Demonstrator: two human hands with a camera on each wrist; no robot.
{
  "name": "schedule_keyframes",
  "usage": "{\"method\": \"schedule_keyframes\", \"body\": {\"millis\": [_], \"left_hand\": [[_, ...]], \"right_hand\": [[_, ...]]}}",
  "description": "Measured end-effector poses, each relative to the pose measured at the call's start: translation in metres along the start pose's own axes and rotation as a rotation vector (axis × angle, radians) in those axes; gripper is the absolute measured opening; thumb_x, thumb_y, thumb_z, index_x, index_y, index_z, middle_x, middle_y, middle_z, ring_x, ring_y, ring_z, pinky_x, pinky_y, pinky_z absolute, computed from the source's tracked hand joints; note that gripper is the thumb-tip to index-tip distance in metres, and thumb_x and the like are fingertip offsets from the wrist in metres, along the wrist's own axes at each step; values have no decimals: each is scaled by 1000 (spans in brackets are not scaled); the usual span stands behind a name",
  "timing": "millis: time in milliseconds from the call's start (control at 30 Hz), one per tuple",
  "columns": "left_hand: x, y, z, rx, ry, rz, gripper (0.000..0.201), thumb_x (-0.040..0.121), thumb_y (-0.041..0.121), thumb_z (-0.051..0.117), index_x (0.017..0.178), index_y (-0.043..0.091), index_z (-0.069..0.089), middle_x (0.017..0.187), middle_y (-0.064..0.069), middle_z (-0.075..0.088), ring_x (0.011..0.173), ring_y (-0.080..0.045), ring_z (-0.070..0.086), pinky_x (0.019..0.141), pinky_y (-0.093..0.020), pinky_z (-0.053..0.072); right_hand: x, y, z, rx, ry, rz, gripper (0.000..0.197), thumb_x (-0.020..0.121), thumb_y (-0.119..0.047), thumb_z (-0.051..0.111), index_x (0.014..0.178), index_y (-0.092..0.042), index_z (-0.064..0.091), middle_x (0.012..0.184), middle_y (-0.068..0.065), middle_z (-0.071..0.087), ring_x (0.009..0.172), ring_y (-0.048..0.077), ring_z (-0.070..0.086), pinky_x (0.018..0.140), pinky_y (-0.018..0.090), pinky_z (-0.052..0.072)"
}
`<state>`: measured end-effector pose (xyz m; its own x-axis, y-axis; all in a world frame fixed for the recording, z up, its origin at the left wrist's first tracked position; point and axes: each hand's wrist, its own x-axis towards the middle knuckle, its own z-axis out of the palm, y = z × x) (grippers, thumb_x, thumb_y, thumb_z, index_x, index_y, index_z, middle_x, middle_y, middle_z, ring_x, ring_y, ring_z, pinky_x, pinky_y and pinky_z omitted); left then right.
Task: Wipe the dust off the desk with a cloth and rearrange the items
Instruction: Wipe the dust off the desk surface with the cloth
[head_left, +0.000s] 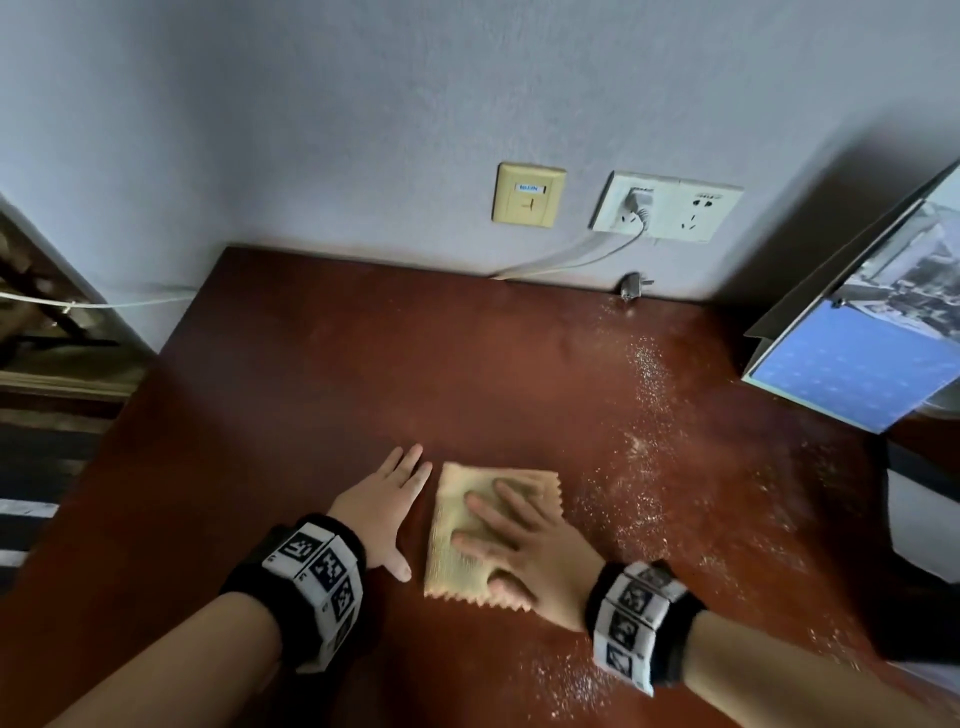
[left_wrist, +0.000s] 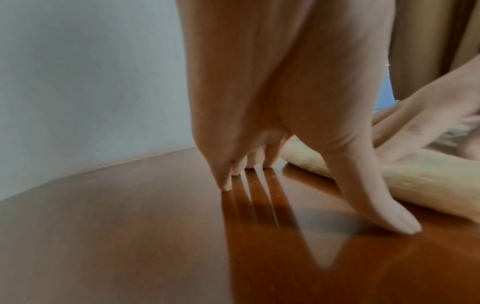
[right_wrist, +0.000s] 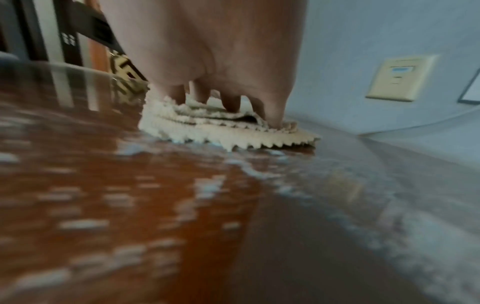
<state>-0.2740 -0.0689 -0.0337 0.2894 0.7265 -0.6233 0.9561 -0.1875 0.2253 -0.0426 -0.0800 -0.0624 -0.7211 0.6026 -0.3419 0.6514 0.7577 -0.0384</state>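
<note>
A folded cream cloth (head_left: 457, 525) with zigzag edges lies on the reddish-brown desk (head_left: 311, 395). My right hand (head_left: 514, 540) lies flat on top of it, fingers spread and straight, pressing it down; the right wrist view shows the cloth (right_wrist: 215, 127) under those fingers. My left hand (head_left: 387, 499) rests flat on the bare desk just left of the cloth, fingers straight, holding nothing; in the left wrist view its fingertips (left_wrist: 228, 183) touch the wood beside the cloth (left_wrist: 420, 185). White dust (head_left: 649, 467) is scattered over the desk's right half.
A framed picture (head_left: 857, 338) leans at the desk's right rear. A loose plug (head_left: 631, 288) lies by the wall, below a socket panel (head_left: 670, 210) with a white cable. A dark and white object (head_left: 919, 509) sits at the right edge. The desk's left edge drops to the floor.
</note>
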Motion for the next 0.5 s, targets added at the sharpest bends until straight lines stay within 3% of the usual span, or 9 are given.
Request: {"method": "schedule_keyframes", "body": {"millis": [67,133,167,267,333,400,500], "left_hand": [[-6,0,5,15,-1,-2,119,74,34,76,151,15,-12,155,0,-28,145,-17,-21,118,-35,22],[-10,0,9,12,1,-15,118,75,32,76,151,16,-12,155,1,-28,145,-17,-20,118,-35,24],[-12,1,11,0,3,-24,117,76,30,76,151,17,-13,155,2,-28,145,-17,-20,117,-36,25],[-14,2,16,-55,16,-47,115,77,24,76,151,19,-12,155,4,-28,145,-16,-20,117,-37,26],[-15,2,18,-80,23,-55,114,77,21,76,151,19,-11,155,5,-27,145,-15,-19,117,-38,25],[-15,1,19,-91,29,-52,113,78,20,75,151,18,-10,156,5,-27,145,-15,-19,118,-37,25],[-14,0,20,-95,47,-41,112,78,21,75,152,17,-9,156,4,-26,145,-15,-19,119,-36,22]], "right_hand": [[-5,-10,3,18,-44,-32,57,91,-53,28,144,-41,13,154,-2,21,140,33,21,108,55,22],[7,6,-1,53,-59,10,60,89,-49,25,143,-43,-1,156,-5,-2,143,33,-5,112,56,-1],[16,19,-4,62,-55,69,62,89,-47,25,143,-43,-6,154,-6,-11,142,32,-12,114,56,-5],[40,57,-10,49,-112,283,63,95,-49,28,147,-40,-6,156,-1,-15,145,32,-11,119,50,8],[45,60,-15,40,-136,321,63,95,-53,26,147,-41,-7,158,1,-12,145,32,-9,119,48,9],[37,37,-19,1,-108,229,63,95,-50,31,147,-41,-3,158,1,-9,145,34,-6,118,52,4],[8,-5,-19,17,-30,-41,66,92,-43,47,147,-43,11,158,-5,-2,142,28,-9,113,48,-4]]}}
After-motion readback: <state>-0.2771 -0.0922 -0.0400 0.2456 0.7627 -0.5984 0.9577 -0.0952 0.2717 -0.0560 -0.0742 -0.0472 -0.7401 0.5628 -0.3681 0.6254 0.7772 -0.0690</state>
